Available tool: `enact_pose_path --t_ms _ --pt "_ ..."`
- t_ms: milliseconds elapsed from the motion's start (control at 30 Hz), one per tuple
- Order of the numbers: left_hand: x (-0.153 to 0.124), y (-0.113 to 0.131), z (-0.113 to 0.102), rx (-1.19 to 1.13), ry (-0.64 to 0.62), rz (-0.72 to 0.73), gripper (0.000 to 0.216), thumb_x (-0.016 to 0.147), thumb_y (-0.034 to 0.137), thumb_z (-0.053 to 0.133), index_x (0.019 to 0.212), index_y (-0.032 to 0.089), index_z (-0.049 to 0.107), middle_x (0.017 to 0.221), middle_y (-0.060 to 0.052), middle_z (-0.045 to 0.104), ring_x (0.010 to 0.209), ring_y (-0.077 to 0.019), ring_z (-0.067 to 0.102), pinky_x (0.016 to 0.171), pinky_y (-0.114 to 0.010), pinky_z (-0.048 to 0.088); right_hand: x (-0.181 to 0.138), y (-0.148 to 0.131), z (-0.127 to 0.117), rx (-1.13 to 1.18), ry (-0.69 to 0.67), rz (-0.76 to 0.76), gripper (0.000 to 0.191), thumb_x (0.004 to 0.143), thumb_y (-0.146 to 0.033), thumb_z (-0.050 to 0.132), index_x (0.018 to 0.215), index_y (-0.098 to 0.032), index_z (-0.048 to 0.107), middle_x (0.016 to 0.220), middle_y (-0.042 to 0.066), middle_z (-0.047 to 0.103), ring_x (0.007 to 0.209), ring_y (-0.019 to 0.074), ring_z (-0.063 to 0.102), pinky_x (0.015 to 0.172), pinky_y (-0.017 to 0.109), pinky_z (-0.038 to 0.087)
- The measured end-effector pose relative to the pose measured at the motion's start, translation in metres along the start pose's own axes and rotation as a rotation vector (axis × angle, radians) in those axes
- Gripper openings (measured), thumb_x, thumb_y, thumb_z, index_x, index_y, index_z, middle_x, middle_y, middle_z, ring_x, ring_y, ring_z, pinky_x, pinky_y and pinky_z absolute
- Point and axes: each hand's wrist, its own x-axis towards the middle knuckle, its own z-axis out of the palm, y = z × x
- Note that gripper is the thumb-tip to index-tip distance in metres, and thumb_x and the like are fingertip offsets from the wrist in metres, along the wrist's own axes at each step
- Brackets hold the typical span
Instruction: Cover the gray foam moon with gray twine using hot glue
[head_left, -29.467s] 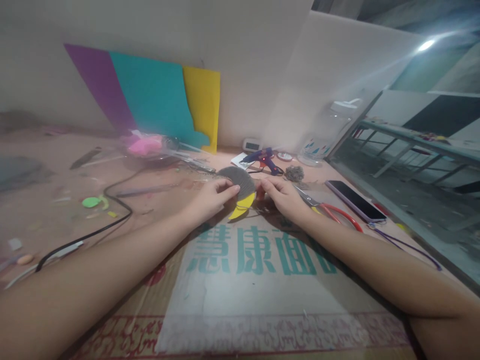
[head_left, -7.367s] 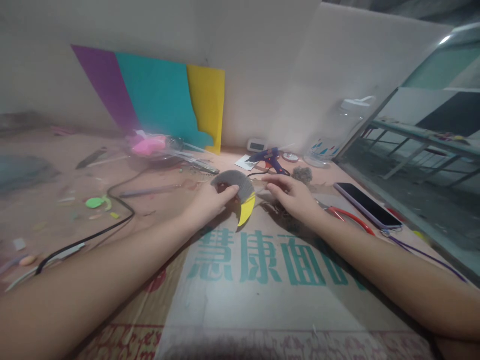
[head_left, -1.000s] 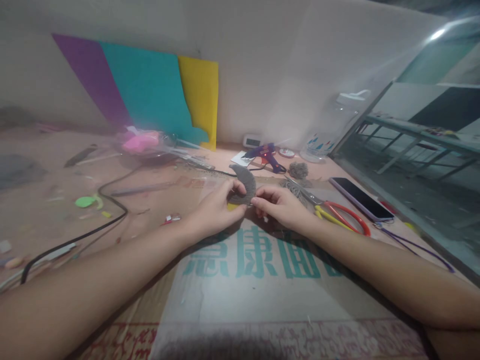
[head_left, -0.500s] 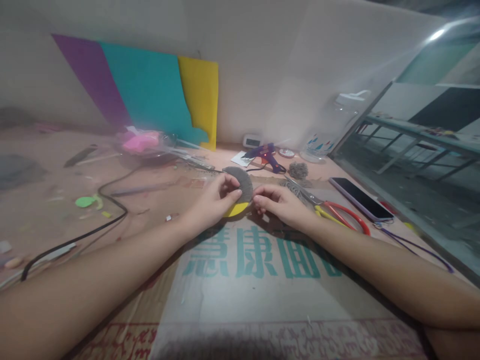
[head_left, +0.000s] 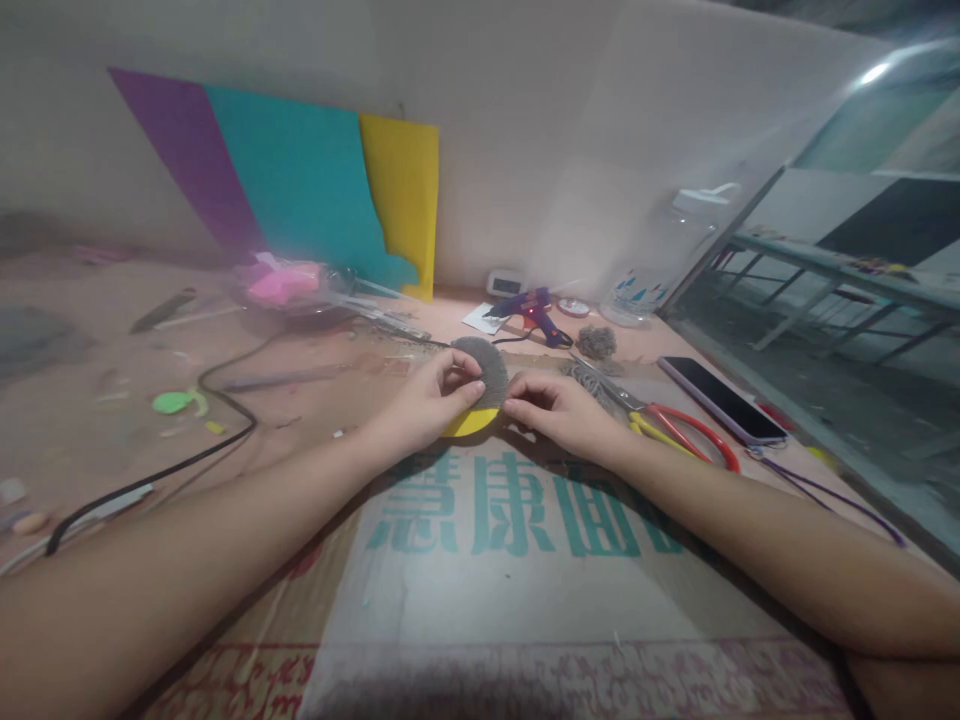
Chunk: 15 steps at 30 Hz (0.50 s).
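My left hand (head_left: 442,395) is closed around the left side of a yellow disc (head_left: 471,423), its thumb pressing on the front. Rows of grey yarn (head_left: 486,365) cover most of the disc, leaving a bare yellow strip along the bottom. At the disc's right edge, my right hand (head_left: 551,408) pinches with thumb and forefinger where the yarn rows end; the strand between the fingertips is barely visible. Behind my right hand lies a loose heap of grey yarn (head_left: 592,383), partly covered by scissors (head_left: 637,403) with red and yellow handles.
A purple glue gun (head_left: 534,312) with a lit red light rests behind the disc. Nearby are a grey yarn ball (head_left: 597,342), a clear jug (head_left: 637,290) and a phone (head_left: 721,398). A black cable (head_left: 225,437) curves across the left. Coloured sheets (head_left: 300,180) lean on the wall.
My right fingertips have shifted slightly left, closer together against the disc's edge. The disc has moved only a little; my left hand keeps its hold.
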Motion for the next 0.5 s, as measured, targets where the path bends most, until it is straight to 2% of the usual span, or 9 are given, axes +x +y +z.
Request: enact_pose_path --t_ms 133,300,400,500 --pt "-0.0004 0.0005 0.0012 0.025 0.006 0.019 0.023 0.074 0.029 0.067 0.084 0.019 0.049 0.078 0.003 0.056 0.071 -0.0117 0.056 0.066 -0.025 0.045 0.0005 -0.0012 -0.0026 0.020 0.015 -0.063 0.033 0.088 -0.044 0.054 0.070 -0.018 0.061 0.069 0.001 0.056 0.059 0.0121 0.051 0.056 0.025 0.040" --pt "-0.0032 -0.0007 0.0026 0.107 -0.052 0.076 0.018 0.078 0.028 0.065 0.085 0.018 0.051 0.077 0.002 0.055 0.071 -0.0119 0.054 0.067 -0.025 0.044 -0.0003 0.0010 -0.0006 0.160 0.059 0.079 0.034 0.084 -0.052 0.059 0.075 -0.019 0.056 0.056 -0.005 0.049 0.049 0.0104 0.045 0.046 0.023 0.035" --pt "-0.0049 -0.0007 0.0023 0.094 -0.078 0.107 0.016 0.082 0.028 0.062 0.092 0.018 0.053 0.085 0.000 0.058 0.079 -0.0135 0.056 0.072 -0.027 0.046 0.0000 0.0029 0.0009 0.184 0.061 0.097 0.033 0.083 -0.049 0.062 0.073 -0.019 0.054 0.057 -0.005 0.050 0.048 0.0095 0.044 0.045 0.022 0.035" --pt "-0.0056 0.0011 0.0024 0.008 -0.047 0.093 0.025 0.081 0.024 0.059 0.105 0.020 0.051 0.097 -0.003 0.059 0.090 -0.0156 0.058 0.078 -0.029 0.047 0.0016 0.0054 -0.0001 0.223 0.138 0.082 0.032 0.084 -0.048 0.061 0.074 -0.020 0.053 0.057 -0.005 0.050 0.048 0.0096 0.045 0.047 0.023 0.037"
